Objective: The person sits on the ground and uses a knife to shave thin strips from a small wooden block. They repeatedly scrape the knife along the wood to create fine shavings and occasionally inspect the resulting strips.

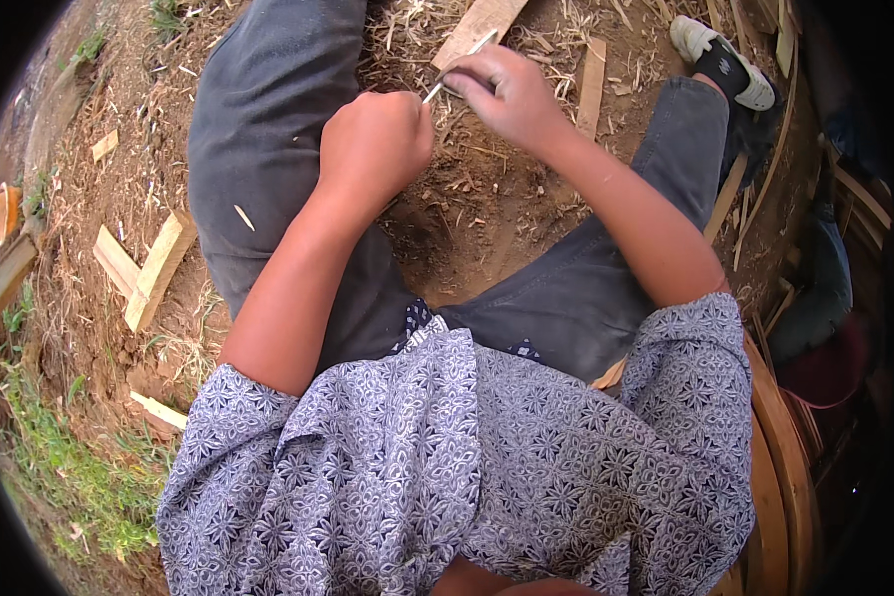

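Over the bare soil between my legs, my right hand [507, 94] pinches a thin pale strip of wood [485, 40] between thumb and fingers. The strip slants up to the right, its far end showing past the fingertips. Its lower part reaches the side of my left hand [379, 141], which is closed in a fist with its back toward me. What lies inside that fist is hidden. Just beyond my right hand, a flat wooden board [479, 28] rests on the ground.
Another narrow board [592, 87] lies right of my hands. Two crossed wood offcuts [151, 266] sit on the left, with grass [79, 467] below them. Shavings litter the soil. Long curved wooden pieces [780, 477] are at my right side. A shoe [722, 62] is at the upper right.
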Motion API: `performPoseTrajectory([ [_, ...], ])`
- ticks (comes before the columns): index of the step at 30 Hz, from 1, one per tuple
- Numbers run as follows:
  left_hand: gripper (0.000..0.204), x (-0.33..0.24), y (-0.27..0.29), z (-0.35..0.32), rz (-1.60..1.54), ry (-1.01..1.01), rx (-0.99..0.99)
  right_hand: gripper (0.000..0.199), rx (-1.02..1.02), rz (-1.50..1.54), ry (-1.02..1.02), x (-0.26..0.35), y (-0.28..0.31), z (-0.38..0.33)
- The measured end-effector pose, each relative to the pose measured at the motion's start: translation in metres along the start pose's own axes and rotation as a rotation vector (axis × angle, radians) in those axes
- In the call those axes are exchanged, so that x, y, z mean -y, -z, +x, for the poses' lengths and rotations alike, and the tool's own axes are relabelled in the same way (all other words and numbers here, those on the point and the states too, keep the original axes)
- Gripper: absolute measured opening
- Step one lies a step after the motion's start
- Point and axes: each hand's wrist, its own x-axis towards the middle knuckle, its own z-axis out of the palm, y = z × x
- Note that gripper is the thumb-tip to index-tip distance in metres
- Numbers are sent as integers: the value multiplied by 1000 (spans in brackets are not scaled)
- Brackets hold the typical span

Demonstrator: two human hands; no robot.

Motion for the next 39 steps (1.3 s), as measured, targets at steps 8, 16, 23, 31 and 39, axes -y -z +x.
performPoseTrajectory([
  [8, 29, -5, 5, 2, 12, 7, 10, 29, -184, -184, -30, -54, 25, 12],
  [16, 29, -3, 5, 2, 7, -15, -42, 50, -3, -242, 10, -46, 2, -4],
  [23, 30, -2, 4, 1, -11, -10, -35, 58, 35, -128, -38, -19, -18, -16],
  [31, 29, -4, 3, 2, -20, -21, -53, 62, 19, -240, -93, -22, -17, -9],
  [39, 29, -4, 2, 1, 0, -10, -21, 62, -26, -197, -78, -26, -23, -9],
])
